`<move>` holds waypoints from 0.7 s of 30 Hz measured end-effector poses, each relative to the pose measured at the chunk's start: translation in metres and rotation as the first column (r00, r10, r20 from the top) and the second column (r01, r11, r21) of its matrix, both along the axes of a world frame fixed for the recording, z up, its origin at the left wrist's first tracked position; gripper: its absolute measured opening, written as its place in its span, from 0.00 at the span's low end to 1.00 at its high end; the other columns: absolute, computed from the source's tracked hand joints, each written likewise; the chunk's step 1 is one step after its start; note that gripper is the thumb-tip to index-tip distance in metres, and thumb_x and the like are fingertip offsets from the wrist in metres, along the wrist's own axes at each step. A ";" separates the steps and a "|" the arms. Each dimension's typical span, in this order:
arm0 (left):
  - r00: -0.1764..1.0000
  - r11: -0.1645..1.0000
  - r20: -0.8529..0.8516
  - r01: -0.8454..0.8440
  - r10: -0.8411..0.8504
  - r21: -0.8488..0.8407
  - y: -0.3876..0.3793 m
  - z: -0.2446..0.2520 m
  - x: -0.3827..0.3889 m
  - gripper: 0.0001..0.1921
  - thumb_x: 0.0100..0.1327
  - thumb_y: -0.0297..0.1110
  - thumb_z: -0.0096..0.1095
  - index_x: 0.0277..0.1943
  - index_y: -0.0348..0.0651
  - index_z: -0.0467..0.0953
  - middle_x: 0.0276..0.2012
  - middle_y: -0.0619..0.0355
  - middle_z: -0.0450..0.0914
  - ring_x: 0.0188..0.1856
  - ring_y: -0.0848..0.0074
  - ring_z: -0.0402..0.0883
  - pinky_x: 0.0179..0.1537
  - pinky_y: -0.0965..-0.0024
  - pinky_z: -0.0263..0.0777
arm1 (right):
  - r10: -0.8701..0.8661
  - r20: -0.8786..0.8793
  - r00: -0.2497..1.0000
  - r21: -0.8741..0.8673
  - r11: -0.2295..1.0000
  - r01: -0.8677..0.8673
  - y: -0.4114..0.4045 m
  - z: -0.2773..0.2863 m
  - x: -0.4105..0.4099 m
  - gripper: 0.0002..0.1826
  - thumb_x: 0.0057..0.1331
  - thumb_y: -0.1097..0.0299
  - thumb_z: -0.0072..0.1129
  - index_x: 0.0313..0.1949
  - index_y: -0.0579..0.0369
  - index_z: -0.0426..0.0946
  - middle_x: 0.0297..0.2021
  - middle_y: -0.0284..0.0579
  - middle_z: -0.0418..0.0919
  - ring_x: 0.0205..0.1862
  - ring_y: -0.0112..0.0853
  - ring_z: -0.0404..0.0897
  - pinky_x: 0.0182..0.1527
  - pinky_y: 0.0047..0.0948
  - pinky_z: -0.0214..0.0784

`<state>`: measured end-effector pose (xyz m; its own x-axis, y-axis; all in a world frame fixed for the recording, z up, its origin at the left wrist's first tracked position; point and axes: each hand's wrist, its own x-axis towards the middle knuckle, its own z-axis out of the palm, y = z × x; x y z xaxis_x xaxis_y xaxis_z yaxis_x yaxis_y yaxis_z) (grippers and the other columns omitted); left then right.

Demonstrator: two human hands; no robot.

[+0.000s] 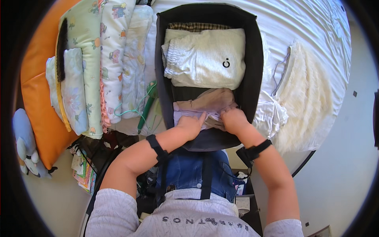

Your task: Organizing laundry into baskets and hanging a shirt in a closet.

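Observation:
A black fabric storage box [258, 89] stands on the bed before me. In its far part lies a folded light grey garment [207, 59] with gathered elastic at the left, and a checked cloth [198, 26] shows behind it. Folded clothes in pinkish beige [213, 99] and pale lilac [179, 115] lie in the near part. My left hand [191, 126] rests on the lilac cloth with a finger extended. My right hand [234, 120] has its fingers bent at the right end of these clothes, beside a brownish fold; whether it grips the cloth is hidden.
Folded patterned quilts [114, 59] stand left of the box, beside an orange cushion [38, 89]. Green hangers [146, 114] lie between quilts and box. To the right are a crumpled white cloth [268, 115] and a cream fluffy garment [305, 97]. A plush toy [25, 139] sits far left.

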<state>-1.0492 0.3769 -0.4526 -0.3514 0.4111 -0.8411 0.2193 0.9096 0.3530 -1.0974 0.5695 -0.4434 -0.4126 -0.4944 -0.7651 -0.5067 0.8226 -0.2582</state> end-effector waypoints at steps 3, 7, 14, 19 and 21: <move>0.993 0.987 0.055 0.097 -0.104 0.125 -0.005 0.027 -0.039 0.20 0.55 0.33 0.56 0.52 0.42 0.69 0.40 0.47 0.80 0.40 0.56 0.81 0.37 0.56 0.73 | -0.074 0.051 0.996 -0.126 0.989 0.080 0.017 0.016 -0.022 0.11 0.51 0.65 0.56 0.33 0.53 0.81 0.33 0.49 0.82 0.38 0.41 0.81 0.39 0.39 0.74; 0.998 0.974 -0.023 0.067 -0.063 0.216 -0.036 0.080 -0.136 0.17 0.48 0.36 0.60 0.44 0.46 0.74 0.33 0.47 0.80 0.38 0.54 0.80 0.37 0.55 0.73 | -0.035 0.193 0.981 0.016 0.999 0.032 0.004 0.068 -0.109 0.12 0.46 0.65 0.56 0.31 0.51 0.80 0.29 0.49 0.80 0.39 0.44 0.79 0.40 0.38 0.71; 0.657 0.982 -0.733 -0.072 0.179 0.175 -0.052 0.042 -0.228 0.21 0.52 0.29 0.56 0.52 0.45 0.71 0.46 0.48 0.77 0.53 0.56 0.72 0.54 0.52 0.63 | -0.486 -0.459 0.743 -0.420 0.856 0.300 0.010 0.044 -0.222 0.21 0.58 0.69 0.53 0.52 0.51 0.71 0.53 0.45 0.72 0.56 0.44 0.67 0.57 0.36 0.63; 0.514 0.936 -0.785 -0.134 0.346 0.326 -0.004 0.028 -0.157 0.33 0.55 0.42 0.63 0.64 0.54 0.61 0.66 0.51 0.57 0.68 0.56 0.53 0.64 0.38 0.42 | -0.473 -0.644 0.601 -0.525 0.845 0.102 -0.021 0.008 -0.151 0.30 0.60 0.54 0.55 0.61 0.46 0.64 0.62 0.48 0.62 0.63 0.52 0.59 0.62 0.56 0.51; 0.551 0.929 -0.750 -0.261 0.366 0.262 0.001 0.007 -0.134 0.37 0.55 0.51 0.62 0.67 0.61 0.57 0.70 0.50 0.46 0.70 0.50 0.45 0.60 0.27 0.34 | -0.409 -0.625 0.665 -0.442 0.887 0.131 -0.035 -0.010 -0.125 0.34 0.60 0.46 0.53 0.64 0.40 0.60 0.68 0.46 0.52 0.67 0.57 0.49 0.61 0.68 0.41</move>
<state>-1.1827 0.3776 -0.4459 -0.9677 0.2099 -0.1398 0.1630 0.9435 0.2885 -1.2222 0.5344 -0.4529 -0.9016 -0.4322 -0.0161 -0.4192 0.8825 -0.2134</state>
